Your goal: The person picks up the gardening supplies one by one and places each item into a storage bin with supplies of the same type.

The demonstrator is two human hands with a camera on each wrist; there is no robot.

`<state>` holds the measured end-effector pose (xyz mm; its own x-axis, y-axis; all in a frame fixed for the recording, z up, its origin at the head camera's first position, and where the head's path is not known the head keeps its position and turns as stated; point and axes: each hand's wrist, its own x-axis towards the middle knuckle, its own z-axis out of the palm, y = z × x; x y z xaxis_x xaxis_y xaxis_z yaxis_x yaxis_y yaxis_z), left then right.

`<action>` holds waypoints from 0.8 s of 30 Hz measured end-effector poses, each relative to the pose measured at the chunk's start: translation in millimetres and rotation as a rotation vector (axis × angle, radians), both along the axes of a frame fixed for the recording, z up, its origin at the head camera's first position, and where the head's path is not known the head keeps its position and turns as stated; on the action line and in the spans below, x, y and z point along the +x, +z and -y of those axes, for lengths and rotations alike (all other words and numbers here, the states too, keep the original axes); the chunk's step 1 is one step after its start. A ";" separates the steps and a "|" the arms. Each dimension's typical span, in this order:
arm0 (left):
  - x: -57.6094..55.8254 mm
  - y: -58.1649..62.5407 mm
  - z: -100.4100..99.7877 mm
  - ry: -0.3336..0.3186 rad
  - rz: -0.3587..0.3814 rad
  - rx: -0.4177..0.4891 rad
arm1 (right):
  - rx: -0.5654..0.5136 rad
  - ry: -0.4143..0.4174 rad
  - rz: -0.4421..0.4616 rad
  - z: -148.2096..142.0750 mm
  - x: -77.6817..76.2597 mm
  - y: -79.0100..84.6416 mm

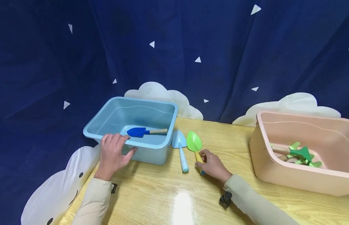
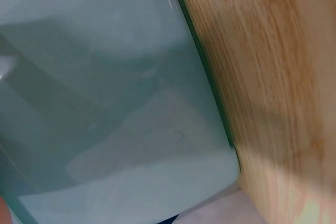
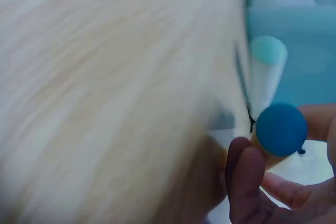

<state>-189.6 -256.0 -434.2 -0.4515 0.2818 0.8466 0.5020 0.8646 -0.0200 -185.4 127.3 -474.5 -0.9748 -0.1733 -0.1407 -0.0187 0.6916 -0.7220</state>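
Note:
My left hand [image 1: 112, 153] holds the near rim of a light blue plastic bin [image 1: 146, 153], fingers over the edge and thumb along the outer wall. Inside the bin lies a dark blue trowel [image 1: 137, 132] with a wooden handle. My right hand [image 1: 213, 165] pinches the yellow handle of a trowel with a lime green blade [image 1: 194, 141]. That handle ends in a blue cap [image 3: 281, 129], which faces the right wrist camera. Just left of it a light blue trowel [image 1: 183, 159] lies on the table beside the bin. Only the bin's wall and the tabletop fill most of the left wrist view.
A pink bin [image 1: 264, 168] stands on the right of the wooden table [image 1: 157, 193]. In it lie a dark green trowel [image 1: 303, 153] and several light green tools [image 1: 316, 164]. Behind the table hangs a dark blue curtain [image 1: 174, 72] with white clouds and triangles.

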 end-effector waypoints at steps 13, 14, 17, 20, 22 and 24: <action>-0.6 -0.9 -1.2 0.000 0.005 0.015 | -0.507 0.039 0.425 -23.1 -14.4 -3.0; -0.6 -0.9 -1.1 0.000 0.006 0.018 | -0.529 0.042 0.440 -24.0 -14.5 -4.1; 0.0 -0.6 -1.2 0.000 0.010 0.026 | -0.574 0.049 0.462 -25.5 -14.9 -7.2; 0.6 -0.4 -1.8 -0.003 0.016 0.029 | -0.599 0.036 0.477 -26.0 -15.4 -8.8; 0.9 -0.2 -2.3 -0.005 0.018 0.030 | -0.613 0.032 0.486 -26.4 -15.4 -9.4; 0.9 -0.2 -2.7 -0.006 0.018 0.033 | -0.627 0.033 0.492 -26.8 -14.9 -9.5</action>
